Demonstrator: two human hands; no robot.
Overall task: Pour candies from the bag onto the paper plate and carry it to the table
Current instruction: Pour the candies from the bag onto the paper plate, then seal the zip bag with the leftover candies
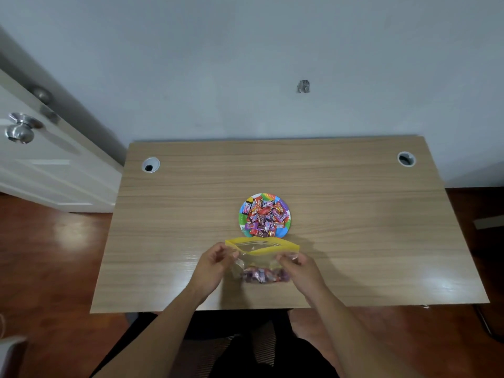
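A clear zip bag (259,255) with a yellow top strip stands upright near the front of the wooden desk (354,241), its mouth open. Wrapped candies (263,275) lie in its bottom. My left hand (211,264) grips the bag's left side and my right hand (301,268) grips its right side. Just behind the bag sits a colourful paper plate (241,217) piled with wrapped candies (264,216).
Two round cable holes (150,165) (406,159) mark the desk's back corners. A white door with a metal knob (20,130) stands at the left. A grey wall runs behind the desk, with wooden floor on both sides.
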